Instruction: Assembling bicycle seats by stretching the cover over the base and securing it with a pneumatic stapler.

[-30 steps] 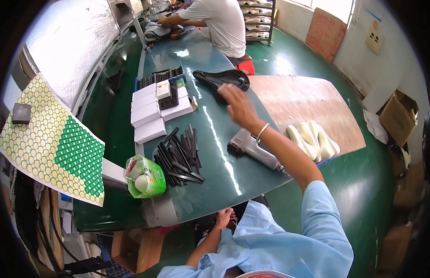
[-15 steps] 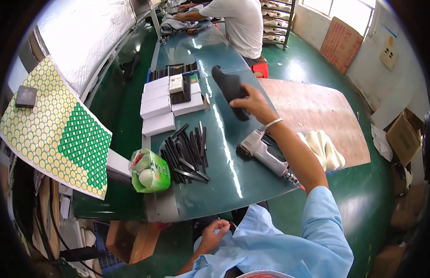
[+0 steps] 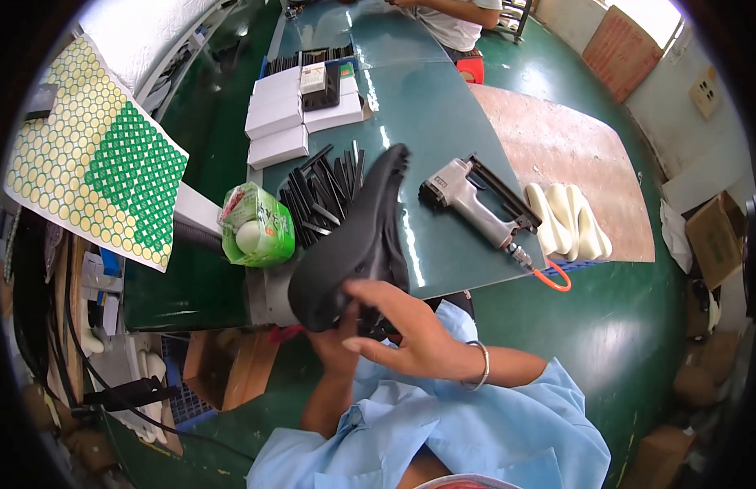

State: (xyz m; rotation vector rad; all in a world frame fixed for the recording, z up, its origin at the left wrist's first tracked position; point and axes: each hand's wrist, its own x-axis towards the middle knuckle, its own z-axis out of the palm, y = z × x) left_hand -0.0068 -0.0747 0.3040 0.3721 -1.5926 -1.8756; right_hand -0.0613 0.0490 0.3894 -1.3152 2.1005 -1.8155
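Observation:
A black bicycle saddle [image 3: 358,232] is tilted up in front of me, its narrow nose pointing away and its wide rear near my body. My left hand [image 3: 336,352] grips the wide rear end from below; its fingers are partly hidden by the saddle and the other hand. My right hand [image 3: 415,330] lies against the same end, fingers stretched and thumb spread apart from them. To the right of the saddle, a grey and black air stapler [image 3: 468,200] lies on the green table [image 3: 443,269].
Black strips [image 3: 317,191] lie loose beyond the saddle, near white boxes [image 3: 276,110]. A green packet [image 3: 260,228] holds a pale round object. An orange hose [image 3: 553,281] joins the stapler. Cream saddle-shaped pieces [image 3: 561,220] stand right of the table. Another person [image 3: 455,20] sits at the far end.
My right hand has brought the saddle from the far right of the table to my body. My left hand has risen from my lap and taken hold of it. The stapler is now fully uncovered.

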